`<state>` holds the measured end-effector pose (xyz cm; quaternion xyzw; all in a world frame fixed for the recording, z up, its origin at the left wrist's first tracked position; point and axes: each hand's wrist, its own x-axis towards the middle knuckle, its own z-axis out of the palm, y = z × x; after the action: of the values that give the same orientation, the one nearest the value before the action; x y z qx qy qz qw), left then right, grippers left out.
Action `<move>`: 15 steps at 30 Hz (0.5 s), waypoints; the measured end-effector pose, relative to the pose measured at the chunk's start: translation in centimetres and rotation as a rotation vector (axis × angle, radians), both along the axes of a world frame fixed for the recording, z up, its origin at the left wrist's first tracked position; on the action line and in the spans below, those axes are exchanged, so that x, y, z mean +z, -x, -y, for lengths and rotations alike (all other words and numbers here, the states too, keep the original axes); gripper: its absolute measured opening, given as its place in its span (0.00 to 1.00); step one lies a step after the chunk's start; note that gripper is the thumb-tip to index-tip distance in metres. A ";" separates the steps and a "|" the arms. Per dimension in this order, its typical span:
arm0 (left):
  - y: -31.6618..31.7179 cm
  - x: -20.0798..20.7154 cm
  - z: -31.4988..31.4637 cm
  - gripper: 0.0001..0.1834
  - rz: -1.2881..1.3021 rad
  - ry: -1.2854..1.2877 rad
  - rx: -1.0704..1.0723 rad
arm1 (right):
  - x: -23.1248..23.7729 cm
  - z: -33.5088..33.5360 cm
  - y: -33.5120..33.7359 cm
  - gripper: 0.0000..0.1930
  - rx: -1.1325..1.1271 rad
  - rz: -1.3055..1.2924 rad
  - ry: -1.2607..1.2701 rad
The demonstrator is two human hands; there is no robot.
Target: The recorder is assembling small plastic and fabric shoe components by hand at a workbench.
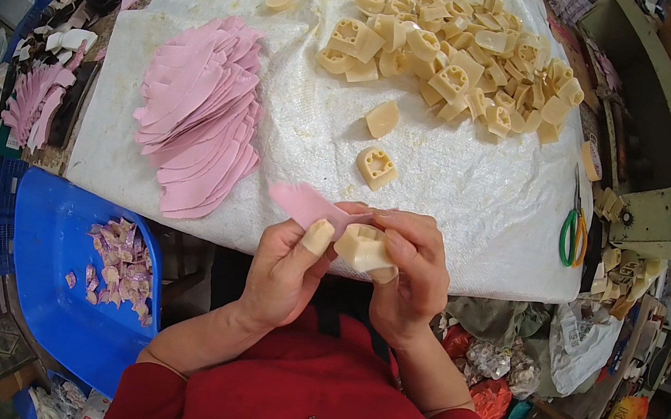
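Near the table's front edge, my left hand (282, 271) is closed on a pink piece of thin, leather-like material (302, 203). Its thumb wears a pale yellowish cover. Close against it, my right hand (412, 276) grips a cream plastic shoe heel (364, 248) with thumb and fingers. The pink piece runs behind the heel toward my right fingertips, and I cannot tell how far the two touch. Just beyond my hands lie two loose cream heels, one with a hollow, holed face (376, 168) up and another (382, 119) farther off. To the left is a fanned stack of pink pieces (199, 113).
A white woven sheet (289, 109) covers the table. Many cream heels (461, 51) are heaped at the far right. Scissors (574, 234) lie at the right edge near a tape roll (591, 161) and a green machine (667, 217). Lower left, a blue basin (46, 255) holds patterned pieces.
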<state>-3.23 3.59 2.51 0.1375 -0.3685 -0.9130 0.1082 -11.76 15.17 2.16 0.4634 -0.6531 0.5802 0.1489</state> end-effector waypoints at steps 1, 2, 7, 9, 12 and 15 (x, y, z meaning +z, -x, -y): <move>-0.4 -0.1 0.4 0.23 -0.076 -0.050 -0.046 | -0.1 0.2 -0.1 0.14 0.008 0.002 0.001; -0.8 -0.1 0.6 0.22 -0.152 -0.100 -0.092 | -0.2 0.3 -0.3 0.13 -0.002 -0.038 0.009; -1.4 0.3 0.2 0.21 -0.106 0.023 -0.044 | -0.4 0.5 -0.8 0.23 0.019 -0.048 0.064; -1.6 0.1 0.1 0.21 -0.118 0.052 -0.057 | -0.4 0.4 -0.8 0.23 0.014 -0.064 0.057; -2.2 -0.3 -0.2 0.23 -0.054 0.061 -0.059 | -0.3 0.3 -0.9 0.11 -0.046 -0.093 -0.019; -2.4 -0.3 -0.5 0.23 -0.002 0.117 -0.055 | -0.7 0.3 -1.1 0.12 -0.090 -0.124 -0.018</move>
<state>-0.82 4.08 2.18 0.1201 -0.4246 -0.8927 0.0913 -10.65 14.87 1.45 0.4701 -0.6679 0.5372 0.2106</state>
